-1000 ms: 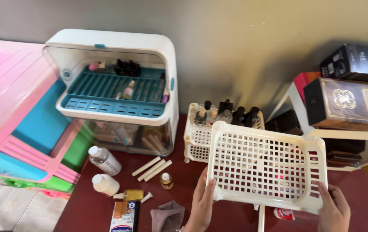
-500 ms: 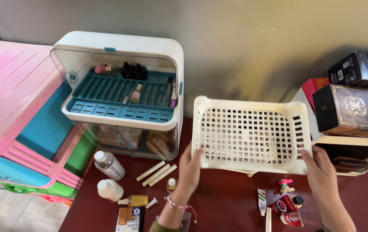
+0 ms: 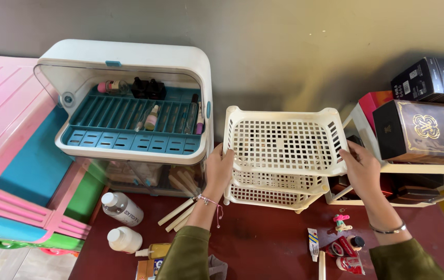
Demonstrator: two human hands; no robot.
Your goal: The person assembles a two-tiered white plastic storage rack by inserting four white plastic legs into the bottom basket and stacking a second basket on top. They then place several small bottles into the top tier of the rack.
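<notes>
I have my left hand (image 3: pixel 218 168) clasped on the left rim of the cream lattice basket (image 3: pixel 284 140) and my right hand (image 3: pixel 361 167) gripping its right rim. The basket sits level on top of the lower cream baskets (image 3: pixel 271 189), which stand on the dark red table (image 3: pixel 263 243) against the wall. Just to the left stands the white organiser case (image 3: pixel 128 103) with its teal tray. Near my left wrist lie cream sticks (image 3: pixel 178 215) and two white bottles (image 3: pixel 122 208); small tubes (image 3: pixel 343 249) lie below my right hand.
</notes>
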